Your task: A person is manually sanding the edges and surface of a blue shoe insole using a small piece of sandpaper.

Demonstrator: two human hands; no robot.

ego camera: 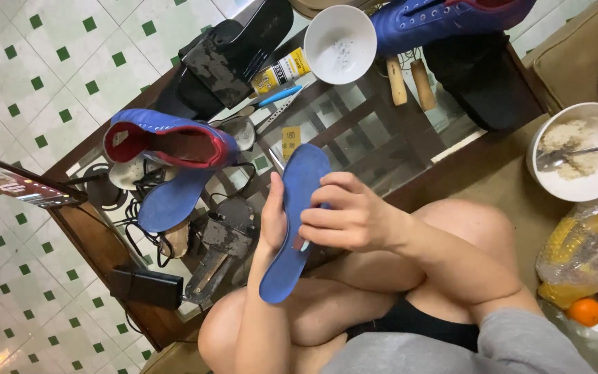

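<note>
— So, where is the blue insole sitting?

— Held upright over the person's bare knees, near the edge of the glass-topped table. Left hand cups it from behind, thumb along its left edge. Right hand lies across its front, fingers curled over the insole's middle. Both hands closed on it, not spread.

— Anything pinched between the right fingers?

— A small pale bit shows by the fingertips; too small to tell what.

— On the table?

— Blue shoe with red lining on its side at left, a second blue insole just below it, touching. Another blue shoe at the top edge. White empty bowl between them, a yellow glue tube just beside it, black sole pieces to the left.

— Off the table?

— White bowl of pale crumbly stuff with a spoon at right, on the tan cushion. Below it a plastic bag with yellow contents.
</note>
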